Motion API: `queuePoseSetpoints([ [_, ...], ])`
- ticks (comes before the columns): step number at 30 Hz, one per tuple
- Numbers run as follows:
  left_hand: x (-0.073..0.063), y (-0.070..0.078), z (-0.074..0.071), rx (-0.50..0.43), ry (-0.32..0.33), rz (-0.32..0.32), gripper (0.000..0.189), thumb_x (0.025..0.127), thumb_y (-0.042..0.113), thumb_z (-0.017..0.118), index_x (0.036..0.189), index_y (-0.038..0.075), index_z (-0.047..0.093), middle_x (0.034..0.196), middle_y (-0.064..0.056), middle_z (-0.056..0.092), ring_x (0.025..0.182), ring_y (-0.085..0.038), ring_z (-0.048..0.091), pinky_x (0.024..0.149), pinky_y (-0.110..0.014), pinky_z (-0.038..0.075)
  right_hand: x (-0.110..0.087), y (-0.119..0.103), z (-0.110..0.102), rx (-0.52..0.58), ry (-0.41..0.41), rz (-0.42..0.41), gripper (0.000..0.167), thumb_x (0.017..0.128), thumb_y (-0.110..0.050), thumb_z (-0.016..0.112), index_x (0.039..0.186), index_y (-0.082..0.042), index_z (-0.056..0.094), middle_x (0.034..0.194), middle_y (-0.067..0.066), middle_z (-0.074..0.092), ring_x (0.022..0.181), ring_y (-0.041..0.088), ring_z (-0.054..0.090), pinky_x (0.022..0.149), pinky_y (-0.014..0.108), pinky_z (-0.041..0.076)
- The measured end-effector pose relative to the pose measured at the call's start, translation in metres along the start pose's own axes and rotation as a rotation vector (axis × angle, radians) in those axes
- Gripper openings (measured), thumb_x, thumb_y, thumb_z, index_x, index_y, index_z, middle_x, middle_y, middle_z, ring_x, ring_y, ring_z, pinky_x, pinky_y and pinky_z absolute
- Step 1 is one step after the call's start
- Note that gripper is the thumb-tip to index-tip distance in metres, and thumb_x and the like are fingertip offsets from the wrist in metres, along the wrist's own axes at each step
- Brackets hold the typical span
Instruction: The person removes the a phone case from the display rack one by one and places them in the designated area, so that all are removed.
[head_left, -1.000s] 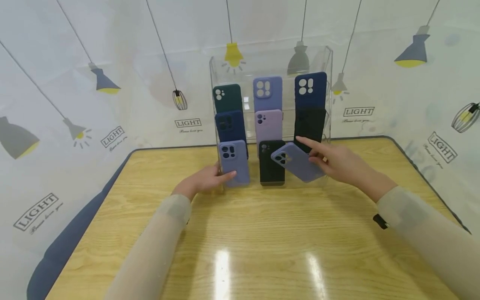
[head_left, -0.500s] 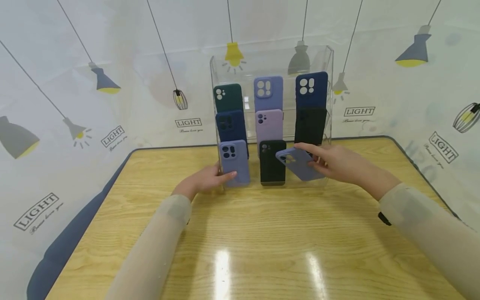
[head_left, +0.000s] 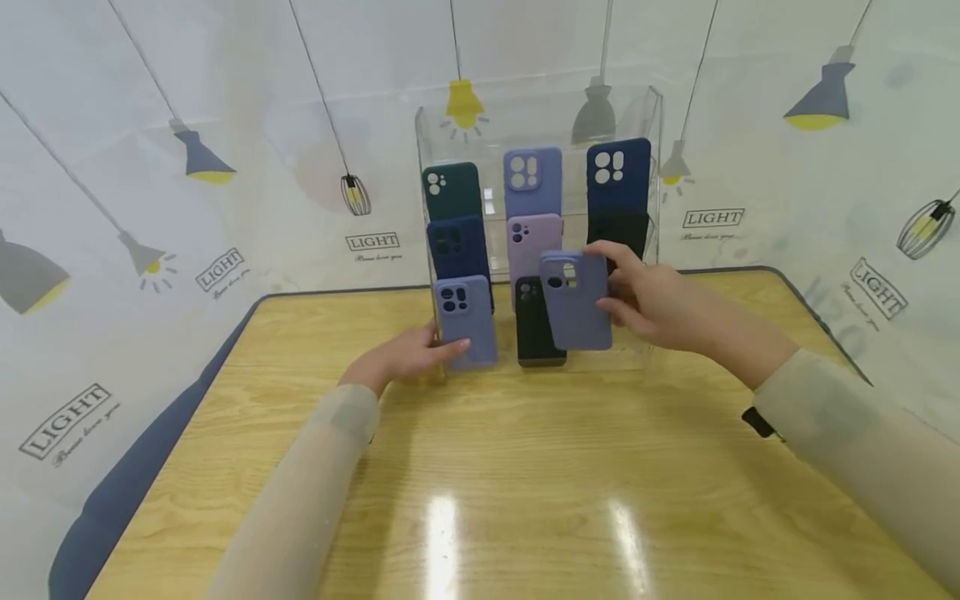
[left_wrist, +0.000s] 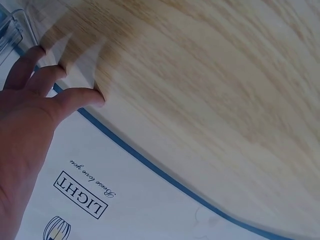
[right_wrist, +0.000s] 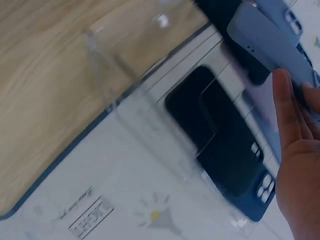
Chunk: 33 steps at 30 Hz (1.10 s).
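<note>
Behind both hands, a white backdrop printed with hanging lamps (head_left: 258,142) rises beyond a glossy yellow wood-grain table (head_left: 540,458) bearing a clear plastic tiered stand (head_left: 655,117) with rows of coloured phone cases (head_left: 533,200). Just left of the right hand (head_left: 663,296), pinched by one long edge, a smooth periwinkle phone case (head_left: 587,315) leans slightly before a black phone case (head_left: 534,329), while the left hand (head_left: 401,354) grips the stand's lower left side, thumb to the front. The periwinkle phone case looks light, rubbery and hardly fragile, so its thin edge should give a secure hold.
</note>
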<state>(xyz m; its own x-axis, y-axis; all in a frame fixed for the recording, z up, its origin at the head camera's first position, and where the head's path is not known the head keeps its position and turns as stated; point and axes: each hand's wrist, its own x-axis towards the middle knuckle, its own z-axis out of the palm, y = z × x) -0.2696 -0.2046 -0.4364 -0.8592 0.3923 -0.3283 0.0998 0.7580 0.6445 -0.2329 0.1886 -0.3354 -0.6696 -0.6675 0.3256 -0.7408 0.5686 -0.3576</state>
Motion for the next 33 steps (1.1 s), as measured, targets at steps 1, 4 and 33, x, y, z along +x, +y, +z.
queuePoseSetpoints([
  [1, 0.0, 0.0, -0.001, 0.003, 0.001, -0.005, 0.106, 0.098, 0.08, 0.05, 0.173, 0.014, 0.012, 0.168, -0.02, 0.043, 0.153, -0.04, 0.046, 0.128, -0.057, 0.037, 0.004, -0.006, 0.002, 0.055, -0.023, 0.039, 0.072, 0.102, 0.0, 0.067, 0.159, -0.014, 0.025, 0.087, 0.009, 0.077, 0.066, 0.009, 0.068, 0.061, 0.028, 0.058],
  [4, 0.001, 0.0, -0.003, 0.015, 0.001, -0.023, 0.11, 0.096, 0.082, 0.051, 0.172, 0.012, 0.013, 0.164, -0.021, 0.049, 0.149, -0.04, 0.051, 0.125, -0.056, 0.041, 0.013, -0.022, 0.014, 0.218, -0.075, 0.127, 0.072, 0.103, -0.001, 0.066, 0.16, -0.016, 0.024, 0.09, 0.011, 0.078, 0.068, 0.011, 0.069, 0.065, 0.029, 0.06],
  [33, 0.001, 0.002, -0.006, 0.068, 0.025, -0.062, 0.116, 0.091, 0.087, 0.052, 0.172, 0.012, 0.017, 0.163, -0.021, 0.05, 0.149, -0.041, 0.052, 0.122, -0.058, 0.044, 0.054, -0.088, 0.18, 0.885, -0.324, 0.724, 0.079, 0.094, 0.001, 0.077, 0.162, -0.017, 0.042, 0.071, 0.016, 0.076, 0.057, 0.02, 0.074, 0.061, 0.035, 0.065],
])
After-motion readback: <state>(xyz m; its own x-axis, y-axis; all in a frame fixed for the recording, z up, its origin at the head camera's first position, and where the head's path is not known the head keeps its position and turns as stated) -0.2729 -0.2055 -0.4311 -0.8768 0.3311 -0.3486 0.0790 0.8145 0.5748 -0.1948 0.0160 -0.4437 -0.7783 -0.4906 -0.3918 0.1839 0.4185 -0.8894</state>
